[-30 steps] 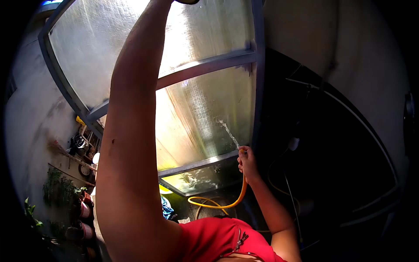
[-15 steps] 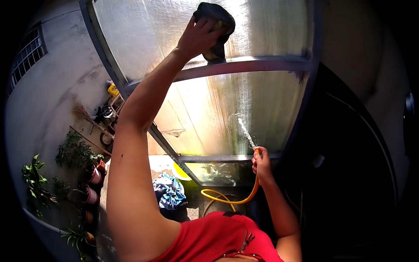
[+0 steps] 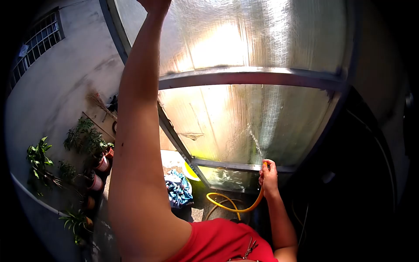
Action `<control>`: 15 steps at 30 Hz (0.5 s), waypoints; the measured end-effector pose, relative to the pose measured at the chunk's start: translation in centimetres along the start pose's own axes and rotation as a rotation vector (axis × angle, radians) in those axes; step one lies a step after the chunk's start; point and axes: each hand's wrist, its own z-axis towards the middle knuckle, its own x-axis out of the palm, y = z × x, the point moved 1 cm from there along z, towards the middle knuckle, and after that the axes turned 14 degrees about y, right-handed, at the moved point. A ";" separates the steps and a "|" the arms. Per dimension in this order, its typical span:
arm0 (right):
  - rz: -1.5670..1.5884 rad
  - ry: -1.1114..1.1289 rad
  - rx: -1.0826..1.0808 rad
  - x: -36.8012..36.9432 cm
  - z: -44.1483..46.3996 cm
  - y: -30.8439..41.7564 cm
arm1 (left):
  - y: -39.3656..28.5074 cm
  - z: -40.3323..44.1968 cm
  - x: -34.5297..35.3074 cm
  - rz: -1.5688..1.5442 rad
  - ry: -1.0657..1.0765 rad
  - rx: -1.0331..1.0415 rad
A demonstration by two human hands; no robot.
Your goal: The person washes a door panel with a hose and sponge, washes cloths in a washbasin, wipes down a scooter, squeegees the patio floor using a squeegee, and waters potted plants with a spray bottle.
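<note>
My left arm stretches up to the top edge of the view, where only the wrist end of my left hand (image 3: 155, 5) shows. Its fingers are cut off, and so is whatever they may hold. My right hand (image 3: 269, 177) is closed around the end of a yellow hose (image 3: 250, 208), below the middle of a metal-framed translucent panel (image 3: 227, 122). A stream of water (image 3: 256, 144) shoots upward from the hose against the panel, beside a bright vertical strip. The hose loops down to the ground.
Crumpled blue patterned cloth (image 3: 178, 188) lies low near a yellow-green basin (image 3: 190, 171). Potted plants (image 3: 85, 137) and a broom (image 3: 101, 105) line the wall (image 3: 72, 74) at left. A metal crossbar (image 3: 253, 77) spans the panel. Deep shadow covers the right.
My left hand, with the dark cloth it pressed on the upper panel, has moved up and left, mostly out of view. The camera view has shifted; my right hand still sprays water.
</note>
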 end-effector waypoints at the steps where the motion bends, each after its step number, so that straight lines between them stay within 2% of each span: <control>1: -0.005 0.004 -0.003 0.7 0.1 0.1 | 1.4 -1.8 -0.3 0.053 0.070 0.042; 3: -0.001 0.025 0.021 2.0 0.0 -0.1 | 6.0 -6.5 3.0 0.227 0.003 0.294; 5: -0.003 0.053 0.056 2.5 0.7 -0.1 | 7.6 -10.5 4.3 0.154 -0.065 0.432; 6: -0.001 0.075 0.068 2.1 1.0 -0.3 | 5.6 -12.2 2.3 0.049 -0.065 0.457; 9: -0.060 0.134 0.056 2.6 1.8 -0.9 | 5.5 -10.0 0.8 0.151 0.055 0.434; 11: -0.052 0.145 0.060 3.6 1.9 -0.9 | 5.4 -5.3 -0.6 0.050 -0.052 0.381; 12: -0.049 0.146 0.052 3.9 2.3 -1.0 | 6.6 -2.7 -0.4 0.042 0.030 0.255; 13: -0.045 0.142 0.045 4.2 2.5 -1.2 | 8.4 -0.1 0.3 0.073 -0.047 0.235; 14: -0.036 0.142 0.048 4.6 2.7 -1.5 | 10.4 2.1 0.9 0.036 0.098 0.060; 15: -0.022 0.152 0.051 4.9 2.8 -1.6 | 10.4 3.2 -1.6 0.443 0.471 0.184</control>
